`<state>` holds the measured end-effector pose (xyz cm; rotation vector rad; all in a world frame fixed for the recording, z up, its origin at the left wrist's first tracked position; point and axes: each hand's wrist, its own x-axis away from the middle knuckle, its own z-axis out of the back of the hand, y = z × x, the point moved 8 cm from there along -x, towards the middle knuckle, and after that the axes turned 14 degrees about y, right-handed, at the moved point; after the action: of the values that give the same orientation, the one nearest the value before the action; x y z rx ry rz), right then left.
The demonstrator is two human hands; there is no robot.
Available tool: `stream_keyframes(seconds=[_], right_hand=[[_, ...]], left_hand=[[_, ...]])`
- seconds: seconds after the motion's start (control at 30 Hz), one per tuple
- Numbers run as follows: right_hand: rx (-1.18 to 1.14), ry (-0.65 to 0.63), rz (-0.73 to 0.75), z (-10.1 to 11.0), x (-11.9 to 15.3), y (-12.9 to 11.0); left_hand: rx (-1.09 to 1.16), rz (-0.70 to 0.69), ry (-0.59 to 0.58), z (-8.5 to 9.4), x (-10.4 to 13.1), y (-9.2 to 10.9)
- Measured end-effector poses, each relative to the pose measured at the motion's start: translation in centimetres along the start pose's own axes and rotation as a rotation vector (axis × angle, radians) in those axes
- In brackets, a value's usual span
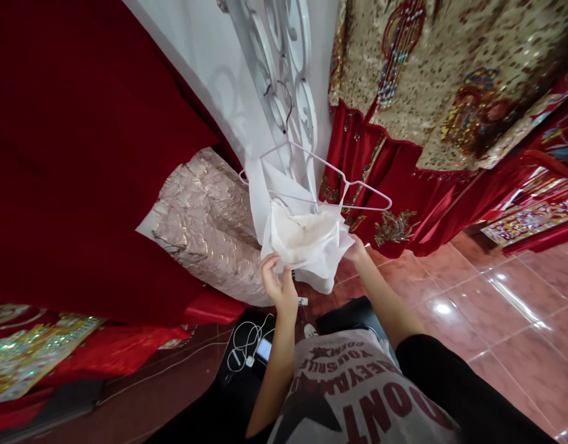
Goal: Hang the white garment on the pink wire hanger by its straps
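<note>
A white cloth (306,240) hangs bunched from a white wire hanger (339,179), whose hook catches on a white ornamental metal grille (284,68). My left hand (279,280) grips the cloth's lower left edge. My right hand (356,248) holds the cloth's right side, just under the hanger's bar. The cloth sags open like a pouch between both hands.
Red velvet fabric (80,154) fills the left, with a pale gold embroidered cloth (205,228) beside it. A gold-and-red embroidered garment (450,80) hangs at the right over a glossy red tile floor (496,296). A phone with white cables (256,345) lies below.
</note>
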<state>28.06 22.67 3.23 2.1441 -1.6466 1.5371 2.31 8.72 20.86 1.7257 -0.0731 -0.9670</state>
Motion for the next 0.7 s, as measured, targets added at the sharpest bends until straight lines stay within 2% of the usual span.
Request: stream_keyframes(seconds=[0.1,0.17,0.27,0.37,0.43,0.5,0.57,0.63,0.7], right_hand=[[-0.238,0.049,0.171,1.6,2.6,-2.1],[-0.349,0.031,0.304,2.8,5.4,-4.2],[-0.334,-0.031,0.483,3.4,10.2,-7.6],[-0.233,-0.038,0.64,3.0,14.5,-10.4],[-0.14,-0.03,0.733,2.6,16.7,-11.3],[-0.036,-0.004,0.82,2.4,18.3,-11.7],[0.075,0.046,0.905,2.7,19.5,-11.8],[0.172,0.091,0.982,3.1,20.4,-11.9],[0.22,0.102,1.015,3.3,21.0,-11.8]], left_hand=[[0.053,-0.018,0.007,0.7,0.3,1.3],[0.095,-0.014,-0.048,0.1,0.7,2.5],[0.167,-0.035,-0.253,-3.0,2.2,4.8],[0.281,-0.148,-0.478,-7.2,4.8,8.0],[0.331,-0.201,-0.63,-10.1,6.9,9.6],[0.322,-0.182,-0.794,-12.8,9.1,9.9],[0.267,-0.108,-0.931,-14.7,11.2,9.2],[0.208,-0.023,-1.025,-15.4,13.0,8.2],[0.179,0.049,-1.051,-15.3,14.1,7.4]])
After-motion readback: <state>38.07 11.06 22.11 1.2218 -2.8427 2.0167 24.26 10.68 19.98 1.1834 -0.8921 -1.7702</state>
